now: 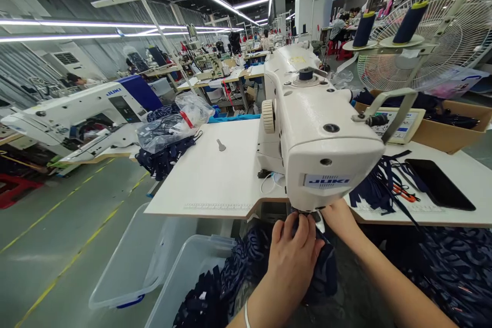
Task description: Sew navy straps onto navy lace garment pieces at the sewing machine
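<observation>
A white sewing machine (334,159) stands right in front of me, its head facing me. Beneath that head, my left hand (294,251) has its fingers bent over a dark navy piece of fabric (325,271) and grips it at the needle area. My right hand (338,215) reaches in from the right, under the machine head; its fingers are hidden behind it. The fabric hangs down below my left hand towards my lap. The needle and the stitching point cannot be seen.
Navy strips (374,184), orange-handled snips (405,193) and a black phone (440,184) lie on the right of the white table (215,179). A small metal piece (220,145) lies left. Clear plastic bins (130,261) stand below. A cardboard box (446,133) and a fan (426,36) are at right.
</observation>
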Demonstrator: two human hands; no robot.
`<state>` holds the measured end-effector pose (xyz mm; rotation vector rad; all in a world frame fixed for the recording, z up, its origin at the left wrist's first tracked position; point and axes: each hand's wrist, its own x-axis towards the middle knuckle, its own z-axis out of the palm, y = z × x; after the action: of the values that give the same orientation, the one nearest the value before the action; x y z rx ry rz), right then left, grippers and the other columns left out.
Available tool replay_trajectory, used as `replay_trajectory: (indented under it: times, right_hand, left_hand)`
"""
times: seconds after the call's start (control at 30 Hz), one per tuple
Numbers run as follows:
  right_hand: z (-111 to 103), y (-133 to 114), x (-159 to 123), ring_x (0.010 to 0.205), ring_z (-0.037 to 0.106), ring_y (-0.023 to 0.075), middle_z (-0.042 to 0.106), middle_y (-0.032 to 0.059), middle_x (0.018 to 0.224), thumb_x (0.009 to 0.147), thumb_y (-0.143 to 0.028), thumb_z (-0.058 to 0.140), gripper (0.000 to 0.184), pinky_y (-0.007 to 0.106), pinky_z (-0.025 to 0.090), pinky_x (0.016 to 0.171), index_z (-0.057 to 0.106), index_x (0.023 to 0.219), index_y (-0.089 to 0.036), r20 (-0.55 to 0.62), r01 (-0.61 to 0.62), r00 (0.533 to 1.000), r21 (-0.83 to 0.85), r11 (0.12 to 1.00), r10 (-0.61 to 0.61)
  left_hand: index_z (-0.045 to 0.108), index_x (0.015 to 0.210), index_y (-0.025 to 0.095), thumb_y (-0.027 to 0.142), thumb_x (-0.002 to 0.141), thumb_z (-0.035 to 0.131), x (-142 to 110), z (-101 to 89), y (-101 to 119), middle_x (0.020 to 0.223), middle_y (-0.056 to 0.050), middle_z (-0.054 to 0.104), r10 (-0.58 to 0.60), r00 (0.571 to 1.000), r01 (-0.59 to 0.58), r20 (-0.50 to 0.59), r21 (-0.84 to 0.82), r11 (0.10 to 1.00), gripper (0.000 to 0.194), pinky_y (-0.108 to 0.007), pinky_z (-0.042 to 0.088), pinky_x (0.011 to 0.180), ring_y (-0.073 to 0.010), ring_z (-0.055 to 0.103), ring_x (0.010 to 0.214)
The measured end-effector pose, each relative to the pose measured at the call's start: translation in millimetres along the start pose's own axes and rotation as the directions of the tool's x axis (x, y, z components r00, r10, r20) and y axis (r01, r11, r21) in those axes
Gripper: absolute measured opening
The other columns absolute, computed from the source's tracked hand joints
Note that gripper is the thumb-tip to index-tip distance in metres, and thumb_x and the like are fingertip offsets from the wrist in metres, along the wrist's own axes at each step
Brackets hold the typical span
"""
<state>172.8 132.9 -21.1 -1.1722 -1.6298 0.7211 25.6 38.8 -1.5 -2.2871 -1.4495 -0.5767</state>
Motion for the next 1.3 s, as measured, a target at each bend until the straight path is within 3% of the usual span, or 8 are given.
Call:
replay_trajectory:
  times: [0.23,0.57,0.77,0.87,0.97,1.07,1.17,1.3]
  right_hand:
    - [-25.6,-10.8,-57.7,0.072,0.055,0.0185,0.056,-0.0002,0.073,0.100,-0.046,0.037,0.032,0.028,0.048,0.067,0.052,0.083,-0.023,0.210,-0.196,0.958,-0.020,0.980,0.196]
    - [-33.7,-20.9,-85.7,0.079,0.060,0.0186,0.062,0.0009,0.082,0.100,-0.042,0.040,0.028,0.027,0.050,0.069,0.057,0.091,-0.022,0.330,-0.217,0.923,0.019,0.976,0.198]
    - [-59.5,-52.9,-82.3,0.081,0.062,0.0159,0.065,0.0014,0.090,0.101,-0.028,0.044,0.018,0.025,0.049,0.073,0.061,0.096,-0.025,0.500,0.105,0.859,0.034,0.994,-0.108]
    - [-50.3,-53.4,-71.2,0.084,0.063,0.0189,0.068,0.0034,0.090,0.099,-0.031,0.049,0.017,0.029,0.048,0.075,0.065,0.099,-0.026,0.384,0.289,0.898,-0.145,0.946,-0.215]
    - [-28.0,-41.3,-58.3,0.075,0.064,0.0204,0.067,0.0034,0.081,0.097,-0.041,0.051,0.023,0.031,0.046,0.066,0.063,0.090,-0.024,0.181,0.182,0.976,-0.356,0.917,-0.123]
    - [-13.4,-29.8,-50.6,0.061,0.061,0.0184,0.063,-0.0015,0.073,0.093,-0.049,0.055,0.024,0.029,0.041,0.054,0.053,0.088,-0.025,0.089,-0.046,0.992,-0.385,0.922,0.087]
    - [-12.6,-22.8,-47.1,0.058,0.060,0.0175,0.058,-0.0043,0.070,0.091,-0.049,0.056,0.025,0.028,0.041,0.054,0.047,0.088,-0.026,0.102,-0.184,0.970,-0.286,0.940,0.221]
    - [-17.1,-15.1,-45.0,0.062,0.056,0.0167,0.053,-0.0039,0.068,0.096,-0.045,0.045,0.022,0.028,0.044,0.058,0.044,0.087,-0.025,0.160,-0.202,0.964,-0.085,0.976,0.214]
  left_hand:
    - [0.056,0.130,0.018,0.034,0.100,0.042,-0.9,-1.5,1.9,0.120,-0.007,0.063,0.031,0.999,-0.031,0.033,-0.005,0.999,0.037,-0.039,0.046,0.093,-0.0230,0.056,0.114]
    - [0.044,0.141,0.022,0.026,0.097,0.046,1.9,-8.2,5.4,0.127,-0.008,0.058,0.067,0.993,-0.061,0.102,-0.059,0.996,0.044,-0.044,0.047,0.094,-0.0271,0.052,0.119]
    - [0.063,0.080,0.020,0.039,0.098,0.046,-6.0,-42.7,-7.4,0.088,-0.003,0.066,0.101,0.961,0.073,0.256,-0.591,0.804,0.031,-0.028,0.051,0.077,-0.0157,0.061,0.083]
    - [0.060,0.073,0.020,0.035,0.098,0.049,-9.9,-41.2,-15.0,0.058,0.004,0.056,-0.038,0.925,0.259,0.379,-0.554,0.791,0.031,-0.022,0.043,0.050,-0.0108,0.052,0.053]
    - [0.065,0.097,0.017,0.026,0.095,0.053,-9.6,-25.1,-18.2,0.079,-0.003,0.068,-0.242,0.961,0.272,0.134,-0.313,0.910,0.015,-0.029,0.049,0.063,-0.0177,0.062,0.071]
    - [0.058,0.123,0.017,0.020,0.096,0.050,-8.6,-12.2,-18.0,0.117,-0.010,0.067,-0.125,0.988,0.102,-0.095,-0.216,0.971,0.028,-0.036,0.046,0.093,-0.0220,0.060,0.110]
    - [0.054,0.130,0.024,0.017,0.099,0.044,-9.6,-8.1,-15.6,0.125,-0.002,0.065,0.061,0.998,-0.064,-0.022,-0.240,0.969,0.034,-0.035,0.037,0.105,-0.0158,0.054,0.122]
    - [0.053,0.133,0.026,0.017,0.098,0.045,-10.2,-7.0,-10.3,0.126,0.000,0.065,0.035,0.997,-0.022,0.068,-0.181,0.983,0.037,-0.036,0.038,0.101,-0.0149,0.055,0.121]
